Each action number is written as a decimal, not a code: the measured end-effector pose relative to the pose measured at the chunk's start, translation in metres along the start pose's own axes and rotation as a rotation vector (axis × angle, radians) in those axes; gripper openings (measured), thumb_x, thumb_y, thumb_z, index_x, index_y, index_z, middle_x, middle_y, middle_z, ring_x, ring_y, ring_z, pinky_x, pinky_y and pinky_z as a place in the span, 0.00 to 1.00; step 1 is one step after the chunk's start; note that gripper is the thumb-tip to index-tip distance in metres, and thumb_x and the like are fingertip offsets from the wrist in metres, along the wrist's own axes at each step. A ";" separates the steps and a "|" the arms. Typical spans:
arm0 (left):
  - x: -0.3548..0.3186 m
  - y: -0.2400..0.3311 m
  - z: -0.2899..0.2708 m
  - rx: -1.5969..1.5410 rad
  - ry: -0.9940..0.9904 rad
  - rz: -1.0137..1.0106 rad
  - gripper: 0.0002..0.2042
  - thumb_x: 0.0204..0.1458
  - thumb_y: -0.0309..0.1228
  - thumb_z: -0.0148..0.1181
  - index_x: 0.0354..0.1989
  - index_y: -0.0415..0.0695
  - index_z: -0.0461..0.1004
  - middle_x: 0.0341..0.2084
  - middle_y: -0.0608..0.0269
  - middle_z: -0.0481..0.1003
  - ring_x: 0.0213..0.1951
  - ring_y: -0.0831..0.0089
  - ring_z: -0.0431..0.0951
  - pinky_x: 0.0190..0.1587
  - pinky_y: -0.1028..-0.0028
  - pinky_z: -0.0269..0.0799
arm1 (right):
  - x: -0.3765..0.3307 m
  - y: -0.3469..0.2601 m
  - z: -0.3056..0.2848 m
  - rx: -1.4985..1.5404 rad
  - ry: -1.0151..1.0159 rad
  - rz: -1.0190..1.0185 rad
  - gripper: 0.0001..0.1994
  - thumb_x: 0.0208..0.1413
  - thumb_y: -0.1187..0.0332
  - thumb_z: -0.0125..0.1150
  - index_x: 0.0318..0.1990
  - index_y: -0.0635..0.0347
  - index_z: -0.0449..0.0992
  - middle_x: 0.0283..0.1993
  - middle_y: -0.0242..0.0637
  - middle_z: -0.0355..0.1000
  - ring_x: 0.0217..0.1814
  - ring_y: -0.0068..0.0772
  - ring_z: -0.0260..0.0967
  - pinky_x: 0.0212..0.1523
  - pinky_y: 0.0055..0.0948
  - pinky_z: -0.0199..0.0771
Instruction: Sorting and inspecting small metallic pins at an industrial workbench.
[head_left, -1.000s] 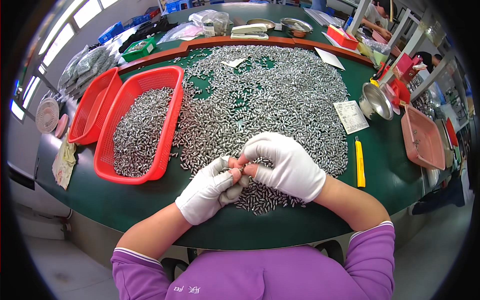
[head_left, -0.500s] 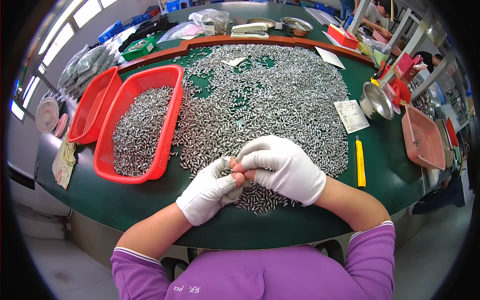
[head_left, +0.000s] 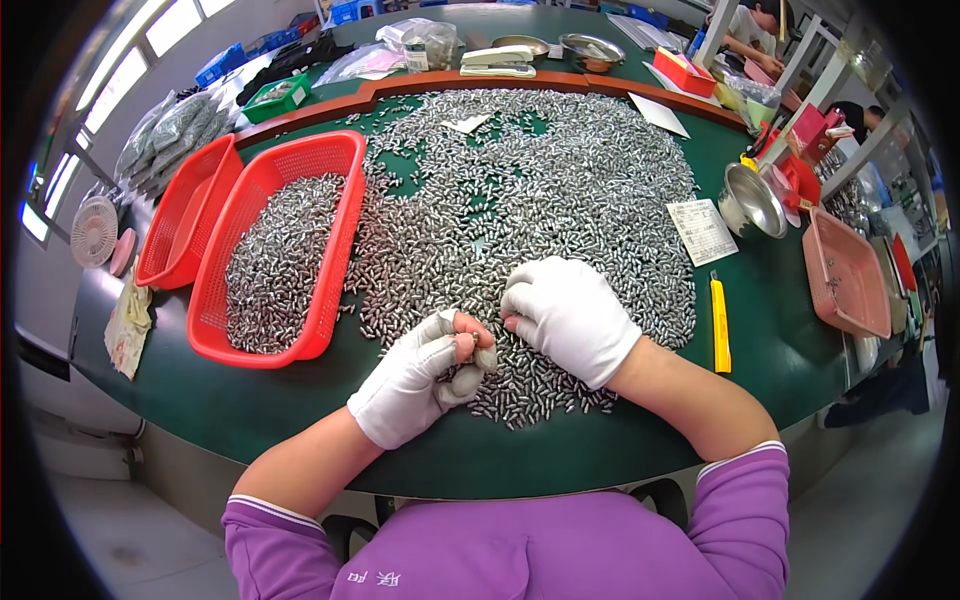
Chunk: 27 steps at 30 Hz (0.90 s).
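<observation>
A broad spread of small silvery metal parts, each short and rounded, covers the middle of the green table. My left hand, in a white glove with bare thumb and fingertips, pinches one small metal part over the near side of the spread. Just right of it, my gloved right hand hangs low over the parts with its fingers curled together. Whatever lies between those fingertips is hidden. Left of the spread, a red perforated basket holds a heap of the same parts.
Beside the full basket leans another red basket. To the right lie a yellow cutter knife, a paper slip, a metal bowl and a pink tray. A brown wooden ledge borders the spread's far side. A person works far right.
My hands have come apart. The right hand has moved right and slightly away from me, over the parts; the left stays near its place, still pinching.
</observation>
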<state>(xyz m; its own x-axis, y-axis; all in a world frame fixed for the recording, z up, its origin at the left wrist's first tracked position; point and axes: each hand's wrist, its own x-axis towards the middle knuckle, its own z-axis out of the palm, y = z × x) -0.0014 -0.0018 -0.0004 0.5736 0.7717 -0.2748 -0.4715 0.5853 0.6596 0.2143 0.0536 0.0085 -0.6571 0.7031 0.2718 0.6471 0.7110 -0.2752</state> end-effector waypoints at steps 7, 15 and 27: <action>-0.002 0.001 -0.002 0.018 -0.025 -0.028 0.13 0.58 0.34 0.61 0.48 0.46 0.68 0.36 0.69 0.73 0.32 0.85 0.71 0.37 0.85 0.68 | 0.004 -0.006 -0.016 0.459 0.229 -0.011 0.06 0.47 0.72 0.67 0.32 0.59 0.75 0.38 0.37 0.74 0.40 0.40 0.73 0.43 0.34 0.74; 0.001 -0.003 -0.001 0.018 -0.031 -0.026 0.15 0.57 0.34 0.63 0.48 0.47 0.67 0.37 0.69 0.73 0.34 0.86 0.70 0.37 0.85 0.68 | 0.000 -0.020 -0.010 0.568 0.216 -0.174 0.05 0.48 0.72 0.65 0.34 0.58 0.78 0.37 0.36 0.74 0.39 0.41 0.73 0.40 0.35 0.75; 0.000 -0.001 0.002 0.011 -0.025 0.035 0.12 0.59 0.38 0.59 0.45 0.45 0.71 0.33 0.69 0.73 0.26 0.84 0.65 0.29 0.85 0.60 | -0.003 -0.002 -0.002 -0.016 0.018 -0.030 0.07 0.45 0.67 0.65 0.32 0.56 0.79 0.39 0.32 0.74 0.41 0.39 0.73 0.42 0.37 0.74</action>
<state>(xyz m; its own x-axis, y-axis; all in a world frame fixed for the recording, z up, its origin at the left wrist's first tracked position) 0.0007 -0.0028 0.0002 0.5737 0.7848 -0.2343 -0.4839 0.5556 0.6761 0.2153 0.0498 0.0097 -0.6692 0.6814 0.2964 0.6335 0.7316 -0.2516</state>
